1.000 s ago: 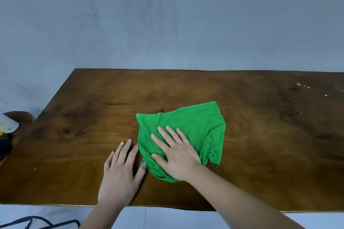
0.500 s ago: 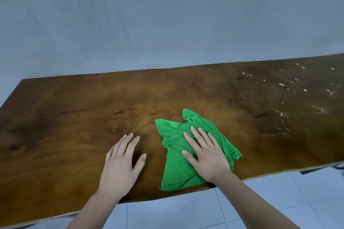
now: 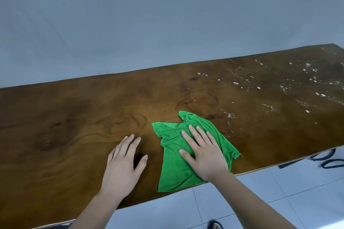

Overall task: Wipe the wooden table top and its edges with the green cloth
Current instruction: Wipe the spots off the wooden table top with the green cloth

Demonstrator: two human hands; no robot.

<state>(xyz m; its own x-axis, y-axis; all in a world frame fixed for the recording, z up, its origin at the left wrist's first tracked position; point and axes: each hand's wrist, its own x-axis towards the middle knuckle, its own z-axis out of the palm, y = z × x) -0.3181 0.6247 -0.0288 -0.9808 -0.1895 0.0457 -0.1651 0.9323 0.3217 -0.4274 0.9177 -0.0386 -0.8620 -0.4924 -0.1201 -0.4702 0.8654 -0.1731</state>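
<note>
Since 1 second ago the green cloth (image 3: 173, 169) has gone from a broad spread in the middle of the wood to a narrower, rumpled shape lying further right. The head view has swung that way too, so the speckled end now shows. Over the last 0.5 second little has shifted.

The right hand (image 3: 204, 156) lies flat on the cloth. Its grip is apart, with fingers straight and slightly spread, and it presses the fabric down rather than clamping on it. The left hand (image 3: 122, 165) rests palm-down on bare wood just beside the cloth's left side without touching it, its grip apart as well.

What matters for the coming move is where the white specks (image 3: 290, 83) lie. They are scattered to the right of the cloth and further from the person, well apart from its bunched far corner. The right hand is the nearer of the 2, so the next stroke is probably a push rightward and away.

The cloth's long axis runs from the near edge of the tabletop (image 3: 74, 126) up towards the far right. Its lower corner sits at that edge, or just over it. It is bright green, soft and creased, with folds gathered under the fingertips and along its right side.
</note>
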